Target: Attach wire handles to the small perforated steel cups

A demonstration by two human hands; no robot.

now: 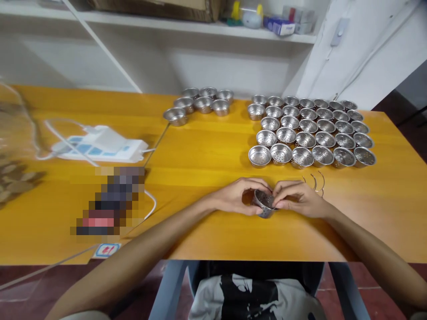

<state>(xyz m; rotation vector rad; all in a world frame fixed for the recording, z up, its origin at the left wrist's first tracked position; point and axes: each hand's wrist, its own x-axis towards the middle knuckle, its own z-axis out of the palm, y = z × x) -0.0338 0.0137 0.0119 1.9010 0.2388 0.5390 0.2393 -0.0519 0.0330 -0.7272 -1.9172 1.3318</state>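
A small perforated metal strainer cup [263,203] is held tilted between both hands, just above the yellow table [207,231] near its front edge. My left hand [235,195] curls round its left side. My right hand [298,198] pinches its right rim with closed fingers. A few thin wire loops [316,182] lie on the table just beyond my right hand. Rows of several like strainer cups [310,133] stand in a block at the far right, and a smaller group of several cups [202,104] stands at the far middle.
A white power strip [100,146] with cables lies at the left. A blurred-out dark object [113,200] sits in front of it. A clear bag [13,146] is at the far left edge. White shelves [200,31] run behind the table.
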